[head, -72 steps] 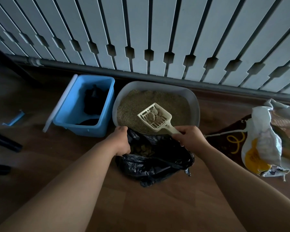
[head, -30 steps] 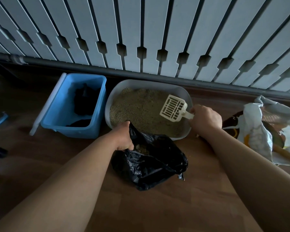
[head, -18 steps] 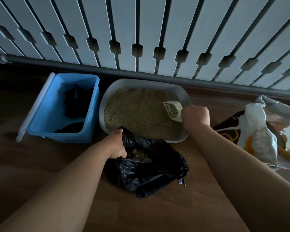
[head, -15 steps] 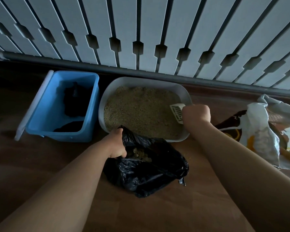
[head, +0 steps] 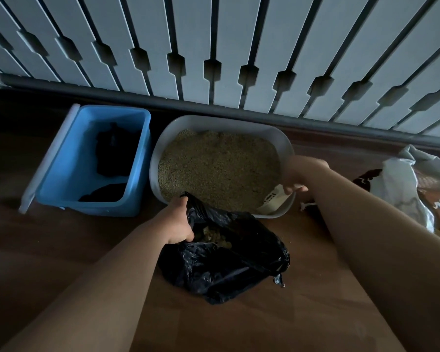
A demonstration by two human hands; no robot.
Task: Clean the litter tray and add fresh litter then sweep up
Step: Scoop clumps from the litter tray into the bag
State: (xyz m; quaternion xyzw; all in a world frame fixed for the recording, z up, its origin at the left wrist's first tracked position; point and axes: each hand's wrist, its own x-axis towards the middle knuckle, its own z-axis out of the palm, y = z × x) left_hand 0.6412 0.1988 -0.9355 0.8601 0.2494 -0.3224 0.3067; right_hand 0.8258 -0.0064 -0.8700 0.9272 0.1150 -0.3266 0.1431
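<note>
Right hand [head: 300,174], gripping the slotted scoop [head: 273,201], is dragging it back into the near right corner of the litter tray [head: 214,120] (another sifting pass, probably); left hand [head: 175,224] is gripping the black bag [head: 226,262], holding it open.

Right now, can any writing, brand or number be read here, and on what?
None can be read.
The white printed bag on the right carries brown and yellow print, too blurred to read.
The blue bin, litter tray, scoop and black bag show no labels.

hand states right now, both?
Left hand: grips the edge of the black bag.
Right hand: holds the scoop, low in the litter tray.
</note>
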